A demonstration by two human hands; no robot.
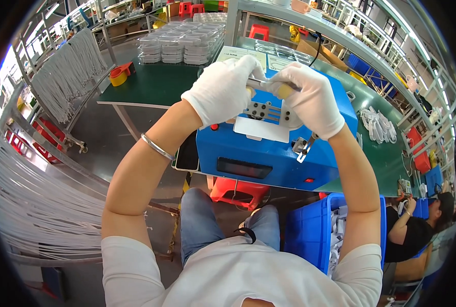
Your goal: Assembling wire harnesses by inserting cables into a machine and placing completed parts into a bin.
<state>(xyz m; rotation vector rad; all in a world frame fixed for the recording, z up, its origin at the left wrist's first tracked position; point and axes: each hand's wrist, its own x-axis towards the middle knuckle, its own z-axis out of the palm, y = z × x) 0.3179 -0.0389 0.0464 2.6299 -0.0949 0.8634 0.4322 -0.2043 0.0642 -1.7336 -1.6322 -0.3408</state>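
Observation:
Both my hands wear white gloves and meet above a blue bench machine (248,143). My left hand (228,84) is closed, its thumb and fingers pinching one end of a thin grey strip (257,82). The other end runs into the closed fingers of my right hand (307,94). Yellow covers show on fingertips of both hands. Much of the strip is hidden by the gloves, and its kind cannot be made out. Just beneath my hands are the machine's slotted metal plates (263,111) and a white plate (261,130).
Stacked clear trays (182,43) and a yellow-and-red tape dispenser (119,75) are on the green table. White cable bundles (379,125) lie right of the machine. A blue bin (304,233) of white pieces is by my right arm. Racks of hanging cables (43,204) stand left; a co-worker (417,225) sits right.

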